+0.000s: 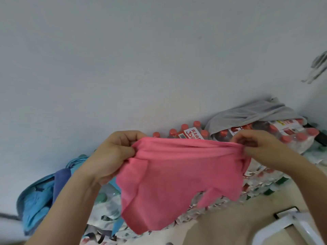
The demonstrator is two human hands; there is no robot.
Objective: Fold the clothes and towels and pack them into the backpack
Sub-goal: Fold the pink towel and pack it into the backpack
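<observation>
Now my left hand [113, 154] and my right hand [260, 147] each pinch the top edge of the pink cloth [177, 179], held up in the air and not folded yet, and the blue backpack [37, 200] waits beside my left arm.

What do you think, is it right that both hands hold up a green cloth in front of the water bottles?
Not quite. The cloth is pink, not green. The head view shows the left hand and the right hand pinching its top edge and holding it up in front of the water bottles.
</observation>
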